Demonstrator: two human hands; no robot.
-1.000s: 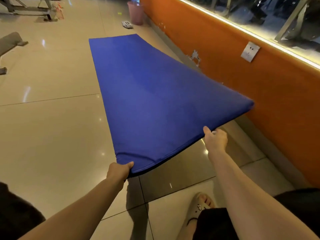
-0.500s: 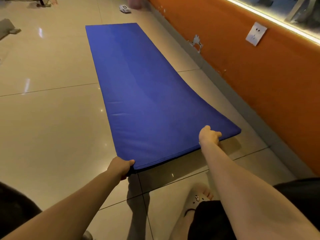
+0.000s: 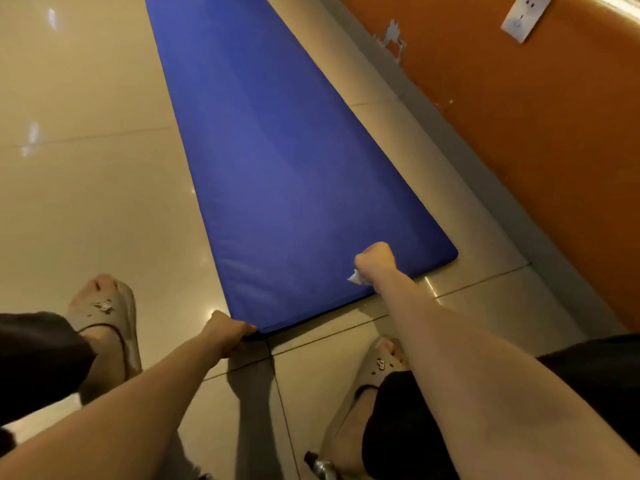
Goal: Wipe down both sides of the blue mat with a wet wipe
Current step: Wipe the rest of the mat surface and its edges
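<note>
The blue mat lies flat on the tiled floor, running away from me beside the orange wall. My left hand grips the mat's near left corner at floor level. My right hand sits as a fist on the mat near its front edge, right of centre. A bit of white wet wipe sticks out from under that fist, held in the curled fingers.
The orange wall with a grey skirting runs along the mat's right side and carries a white socket. My feet in beige clogs stand on either side of the mat's near end. A metal object lies by my right foot.
The raised near end of the mat has come down and now lies flat on the floor. Both hands lowered with it, and the right hand now rests on top of the mat.
</note>
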